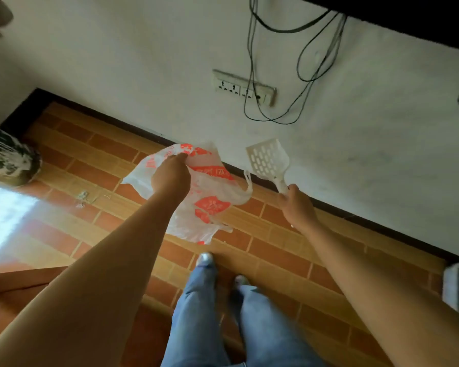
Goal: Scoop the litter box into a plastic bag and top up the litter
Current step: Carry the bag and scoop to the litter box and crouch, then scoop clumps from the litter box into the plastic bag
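Two legs in blue jeans [204,313] right below the camera, standing on a brick-patterned floor [96,152], and both bare forearms reaching out ahead. The left hand [170,173] is up front, fingers closed on the top edge of the plastic bag [212,205], white with red-orange print. The bag hangs crumpled under that hand, clear of the floor. Over on the other side, the right hand [297,205] grips the handle of the litter scoop [268,160]. The scoop is white, slotted, and its head points up and away toward the white wall [143,62]. Bag and scoop are near each other but apart. On the wall above, there's a socket strip [244,87] with dark cables [302,75] looping down. Far left, a dark patterned pot [8,154] sits on the floor.
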### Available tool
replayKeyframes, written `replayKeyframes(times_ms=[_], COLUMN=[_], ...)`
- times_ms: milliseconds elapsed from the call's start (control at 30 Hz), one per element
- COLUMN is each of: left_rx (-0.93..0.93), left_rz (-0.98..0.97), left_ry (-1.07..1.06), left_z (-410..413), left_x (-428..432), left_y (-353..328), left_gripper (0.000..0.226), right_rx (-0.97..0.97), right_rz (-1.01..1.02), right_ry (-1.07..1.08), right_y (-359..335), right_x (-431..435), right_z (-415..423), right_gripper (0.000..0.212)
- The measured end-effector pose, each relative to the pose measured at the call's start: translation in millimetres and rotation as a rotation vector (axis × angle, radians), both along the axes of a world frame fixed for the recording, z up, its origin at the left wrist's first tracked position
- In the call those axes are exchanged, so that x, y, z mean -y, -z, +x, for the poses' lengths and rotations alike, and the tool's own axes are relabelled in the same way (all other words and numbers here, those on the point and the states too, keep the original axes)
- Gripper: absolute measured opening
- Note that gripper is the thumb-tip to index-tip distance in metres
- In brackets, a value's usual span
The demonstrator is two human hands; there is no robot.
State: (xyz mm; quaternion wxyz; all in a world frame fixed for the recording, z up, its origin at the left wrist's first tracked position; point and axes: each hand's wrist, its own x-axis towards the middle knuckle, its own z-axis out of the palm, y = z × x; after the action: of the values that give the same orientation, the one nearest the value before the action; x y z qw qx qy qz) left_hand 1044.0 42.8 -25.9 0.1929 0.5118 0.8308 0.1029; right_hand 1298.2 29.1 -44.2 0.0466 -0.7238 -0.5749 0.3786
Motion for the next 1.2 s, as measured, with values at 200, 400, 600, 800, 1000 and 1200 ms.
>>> replayKeyframes(times_ms=[200, 400, 600, 800, 1000, 1200], left_rx=[0.023, 0.045, 0.093, 0.106, 0.15, 0.167], left_rz=[-0.01, -0.031, -0.055, -0.08, -0.084, -0.089], left_ry=[0.176, 0.351, 0.574, 0.802, 0.964, 1.105], left_z=[35, 92, 168, 262, 347, 430], left_x=[9, 2, -2, 11, 47, 89], left_y=[-25, -31, -33, -42, -38, -36], left_gripper=[0.046, 0.046, 0.05, 0.049, 0.046, 0.043], right_rx=[-0.019, 0.013, 0.029, 0.045, 0.094, 0.113], right_rz=[0.063, 0.111, 0.102, 0.065, 0.063, 0.023], right_ry=[0.157, 0.418, 0.727, 1.04, 1.258, 1.428], right_y=[-14, -11, -17, -19, -25, -32], right_x=[38, 88, 151, 213, 276, 343], right_z=[33, 69, 115, 158, 198, 253], right_gripper=[0.028, 0.031, 0.03, 0.031, 0.033, 0.031])
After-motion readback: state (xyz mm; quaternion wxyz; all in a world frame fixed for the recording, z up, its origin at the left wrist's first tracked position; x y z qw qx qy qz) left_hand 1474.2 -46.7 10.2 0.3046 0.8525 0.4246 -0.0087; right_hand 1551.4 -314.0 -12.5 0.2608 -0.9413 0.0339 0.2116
